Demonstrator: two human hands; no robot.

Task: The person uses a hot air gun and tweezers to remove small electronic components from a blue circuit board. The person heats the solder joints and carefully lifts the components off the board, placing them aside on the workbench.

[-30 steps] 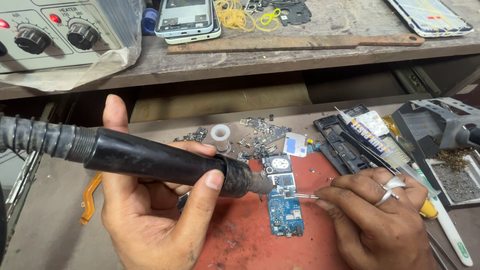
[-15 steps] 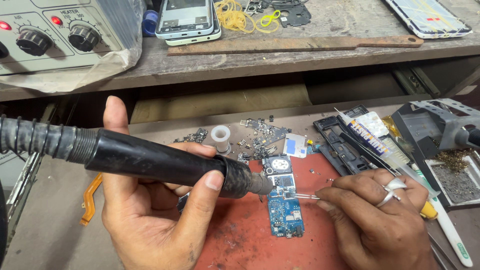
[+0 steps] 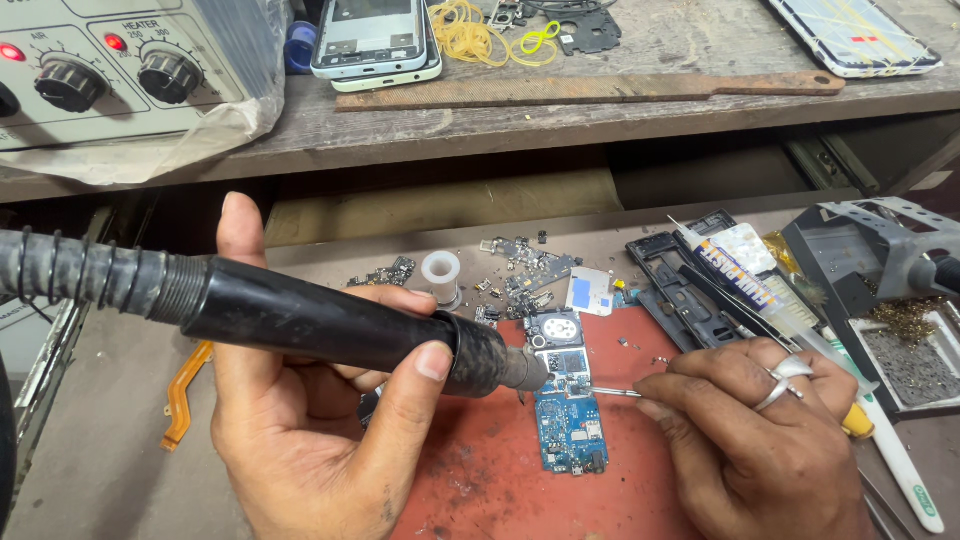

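Head camera view shows a blue circuit board (image 3: 568, 415) lying flat on a red mat (image 3: 480, 480), and nearly nothing has shifted over the last second: board, tool and both hands sit just where they were, which reads as a steady hold on one spot of the board rather than a move to a new one. Above the board's upper end, the left hand (image 3: 300, 430) is wrapped tight around the black barrel of a hot air gun (image 3: 330, 325), its metal nozzle almost touching the board. To the right of the board, the right hand (image 3: 760, 450) is closed in a pinch on thin tweezers (image 3: 612, 392), whose tips meet the board's right edge just beside the nozzle. Behind the board lie small loose parts and a white ring (image 3: 441, 272). Farther right of the board sits a black phone frame (image 3: 690, 290). On the shelf well behind the board stand a grey control box (image 3: 120, 70) and a phone shell (image 3: 375, 40).
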